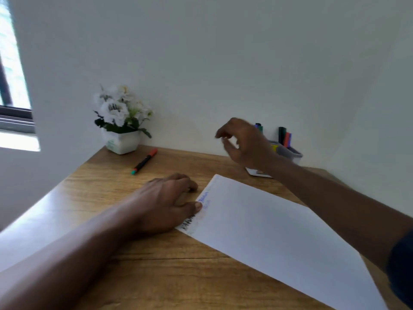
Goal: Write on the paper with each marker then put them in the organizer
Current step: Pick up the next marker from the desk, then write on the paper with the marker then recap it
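A white sheet of paper lies at an angle on the wooden desk, with blue, black and faint reddish writing along its left edge. My left hand rests flat on the desk, its thumb pressing that edge of the paper. My right hand hovers empty above the desk, fingers loosely apart, just left of the grey organizer. Several markers stand in the organizer, partly hidden behind my hand. A black marker with an orange-red cap lies alone on the desk at the far left.
A white pot of white flowers stands in the far left corner against the wall. A window is at the left edge. The wooden desk ends at the white wall right behind the organizer.
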A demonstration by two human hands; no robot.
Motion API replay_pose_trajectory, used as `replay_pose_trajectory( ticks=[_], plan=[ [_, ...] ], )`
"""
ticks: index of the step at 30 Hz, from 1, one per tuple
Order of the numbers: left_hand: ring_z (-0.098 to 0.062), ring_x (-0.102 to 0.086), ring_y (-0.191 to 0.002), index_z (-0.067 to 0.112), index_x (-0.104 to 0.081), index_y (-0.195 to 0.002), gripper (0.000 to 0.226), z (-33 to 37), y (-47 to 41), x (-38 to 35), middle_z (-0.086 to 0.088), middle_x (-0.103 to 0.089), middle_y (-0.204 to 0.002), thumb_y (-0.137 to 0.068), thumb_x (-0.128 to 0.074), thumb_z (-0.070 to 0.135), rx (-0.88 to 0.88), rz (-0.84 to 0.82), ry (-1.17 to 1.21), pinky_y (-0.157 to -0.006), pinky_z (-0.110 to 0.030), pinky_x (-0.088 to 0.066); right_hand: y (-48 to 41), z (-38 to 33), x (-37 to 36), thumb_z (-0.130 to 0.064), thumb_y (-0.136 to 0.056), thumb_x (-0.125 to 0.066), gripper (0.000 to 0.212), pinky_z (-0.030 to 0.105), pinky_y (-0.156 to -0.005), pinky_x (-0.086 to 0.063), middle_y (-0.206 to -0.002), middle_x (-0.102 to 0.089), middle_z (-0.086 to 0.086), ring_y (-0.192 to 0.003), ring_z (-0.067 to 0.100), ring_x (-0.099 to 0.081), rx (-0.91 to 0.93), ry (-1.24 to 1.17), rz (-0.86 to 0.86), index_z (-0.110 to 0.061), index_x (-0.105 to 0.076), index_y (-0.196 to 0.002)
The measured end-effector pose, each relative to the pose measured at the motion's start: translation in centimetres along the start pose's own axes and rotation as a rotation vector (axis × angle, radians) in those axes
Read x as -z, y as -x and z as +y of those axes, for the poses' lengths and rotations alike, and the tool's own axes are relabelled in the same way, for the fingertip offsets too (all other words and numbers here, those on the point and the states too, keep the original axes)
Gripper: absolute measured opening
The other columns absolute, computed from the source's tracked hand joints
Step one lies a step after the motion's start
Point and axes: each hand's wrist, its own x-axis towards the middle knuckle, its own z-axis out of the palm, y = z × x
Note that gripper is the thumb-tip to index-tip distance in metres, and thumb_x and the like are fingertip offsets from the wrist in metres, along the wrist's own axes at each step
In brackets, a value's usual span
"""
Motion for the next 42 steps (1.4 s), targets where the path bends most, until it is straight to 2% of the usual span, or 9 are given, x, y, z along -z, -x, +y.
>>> replay_pose_trajectory(
  ticks=[4,12,19,24,28,30,34,38,42],
  plan=[
    [-0.011,-0.045,-0.137,0.04,-0.044,-0.148,0.056,-0.2,-0.2,-0.1,0.016,-0.035,-0.159,-0.097,-0.049,0.061,0.004,-0.033,0.0,-0.114,-0.037,-0.039,-3.9,-3.8,-5.5,-0.021,-0.087,-0.06,0.03,0.041,-0.078,-0.056,-0.108,-0.063,-0.002,-0.087,0.013,-0.065,0.062,-0.047,-0.358,-0.026,-0.069,-0.116],
    [-0.017,-0.035,-0.147,0.047,-0.034,-0.154,0.06,-0.6,-0.7,-0.6,0.013,-0.026,-0.165,-0.097,-0.045,0.064,0.019,-0.035,-0.016,-0.122,-0.045,-0.026,-9.4,-8.5,-10.6,-0.021,-0.096,-0.058,0.034,0.028,-0.073,-0.038,-0.125,-0.057,-0.001,-0.099,0.014,-0.056,0.312,0.097,-0.563,-0.031,-0.063,-0.128],
    [-0.019,-0.034,-0.148,0.045,-0.035,-0.154,0.058,-0.4,-0.6,-0.5,0.01,-0.026,-0.165,-0.098,-0.045,0.061,0.015,-0.041,-0.024,-0.124,-0.045,-0.022,-8.1,-8.6,-10.2,-0.024,-0.094,-0.061,0.009,0.037,-0.065,-0.049,-0.097,-0.066,-0.002,-0.085,0.02,-0.062,0.364,0.254,-0.489,-0.024,-0.056,-0.101],
    [-0.017,-0.036,-0.144,0.042,-0.036,-0.153,0.056,-0.1,-0.3,-0.2,0.008,-0.032,-0.161,-0.1,-0.045,0.058,-0.003,-0.039,-0.05,-0.122,-0.042,-0.021,-6.1,-7.3,-8.2,-0.03,-0.099,-0.054,0.046,0.042,-0.077,-0.055,-0.116,-0.064,0.006,-0.104,0.025,-0.062,0.277,0.333,-0.557,-0.029,-0.043,-0.143],
    [-0.016,-0.037,-0.144,0.041,-0.038,-0.153,0.057,-0.2,-0.2,-0.2,0.01,-0.032,-0.162,-0.099,-0.045,0.059,-0.014,-0.026,-0.044,-0.122,-0.044,-0.023,-4.7,-6.3,-6.4,-0.027,-0.097,-0.054,0.037,0.041,-0.078,-0.054,-0.115,-0.061,0.004,-0.109,0.024,-0.057,0.26,0.353,-0.475,-0.02,-0.057,-0.133],
    [-0.012,-0.041,-0.142,0.039,-0.043,-0.151,0.057,-0.2,-0.1,-0.1,0.012,-0.037,-0.16,-0.097,-0.048,0.059,-0.031,0.005,-0.028,-0.121,-0.044,-0.028,-3.6,-6.0,-4.6,-0.021,-0.091,-0.06,0.029,0.043,-0.077,-0.054,-0.106,-0.062,0.001,-0.098,0.021,-0.059,0.163,0.196,-0.312,-0.018,-0.063,-0.119],
    [-0.01,-0.054,-0.128,0.037,-0.047,-0.146,0.055,0.0,0.2,0.1,0.01,-0.053,-0.148,-0.095,-0.056,0.056,-0.018,0.096,0.073,-0.108,-0.038,-0.045,0.9,-7.0,-1.4,-0.012,-0.082,-0.074,0.015,0.04,-0.066,-0.058,-0.077,-0.067,-0.002,-0.072,0.019,-0.067,-0.277,-0.409,0.083,-0.02,-0.061,-0.085],
    [-0.003,-0.06,-0.117,0.043,-0.041,-0.142,0.054,-0.2,0.4,0.1,0.013,-0.057,-0.141,-0.094,-0.064,0.048,-0.019,0.238,0.262,-0.095,-0.032,-0.055,6.0,-9.9,0.4,-0.01,-0.09,-0.072,0.013,0.036,-0.06,-0.059,-0.074,-0.07,0.018,-0.068,0.029,-0.07,-0.65,-0.943,0.214,0.0,-0.064,-0.09],
    [0.006,-0.065,-0.106,0.046,-0.05,-0.135,0.048,0.6,0.6,0.0,0.02,-0.066,-0.124,-0.093,-0.07,0.033,-0.074,0.277,0.331,-0.087,-0.028,-0.061,8.1,-10.7,0.4,-0.022,-0.083,-0.079,0.034,0.033,-0.061,-0.059,-0.08,-0.074,0.02,-0.069,0.028,-0.071,-0.82,-1.156,0.196,0.005,-0.069,-0.102]
  ],
)
